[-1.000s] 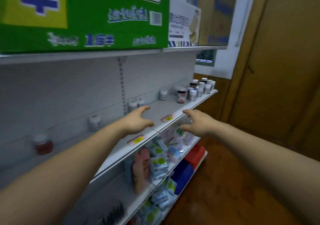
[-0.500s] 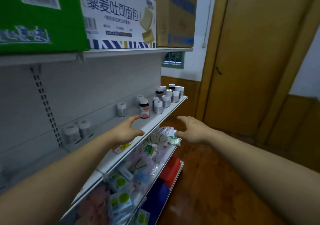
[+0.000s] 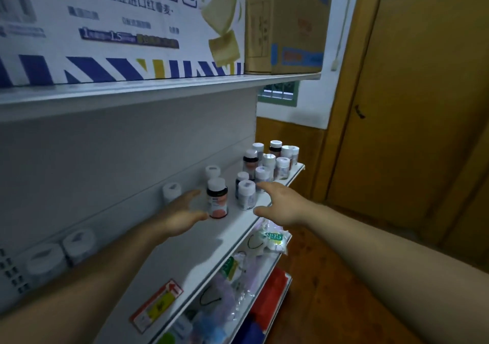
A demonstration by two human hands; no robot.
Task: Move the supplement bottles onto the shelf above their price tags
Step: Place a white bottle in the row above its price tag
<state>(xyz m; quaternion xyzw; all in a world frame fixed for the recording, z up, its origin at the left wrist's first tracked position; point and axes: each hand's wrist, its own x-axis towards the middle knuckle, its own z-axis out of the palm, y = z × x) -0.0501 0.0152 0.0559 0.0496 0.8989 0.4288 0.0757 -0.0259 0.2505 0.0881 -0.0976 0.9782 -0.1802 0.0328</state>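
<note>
Beside dark bottle (image 3: pixel 217 198), white bottle cluster (image 3: pixel 267 164)

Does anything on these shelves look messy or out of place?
Yes. The supplement bottles crowd the far end of the shelf, and none stands at the front edge by the price tag. A mask packet below juts out over the edge.

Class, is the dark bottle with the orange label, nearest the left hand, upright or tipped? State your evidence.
Upright. The dark bottle stands on its base on the shelf, white cap uppermost, beside the left hand.
</note>
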